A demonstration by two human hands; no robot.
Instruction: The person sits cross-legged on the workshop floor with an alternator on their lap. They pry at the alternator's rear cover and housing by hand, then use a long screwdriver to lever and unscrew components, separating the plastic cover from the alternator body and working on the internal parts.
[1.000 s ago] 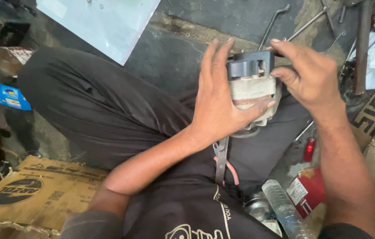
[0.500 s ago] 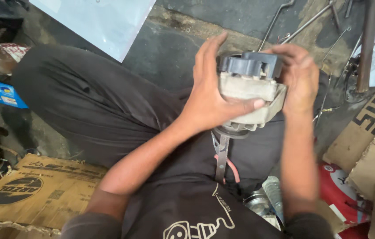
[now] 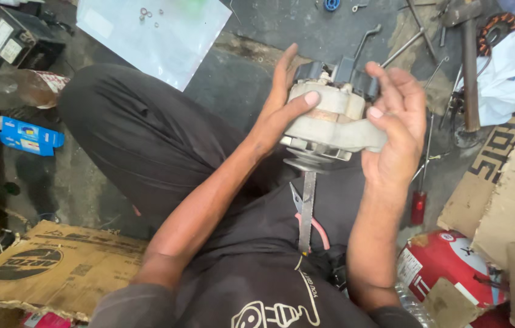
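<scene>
From where I stand, 2 hands hold 1 alternator (image 3: 330,124) above the seated person's lap. The left hand (image 3: 279,112) cups its side, fingers spread upward and thumb pressed across the pale housing. The right hand (image 3: 398,121) grips the other side, fingers curled over the dark rear cover. 1 pair of pliers (image 3: 306,212) lies on the lap just below; 1 red-handled screwdriver (image 3: 421,182) lies on the floor beside it.

Left hand (image 3: 279,115) and right hand (image 3: 397,130) clasp alternator (image 3: 330,124).
</scene>
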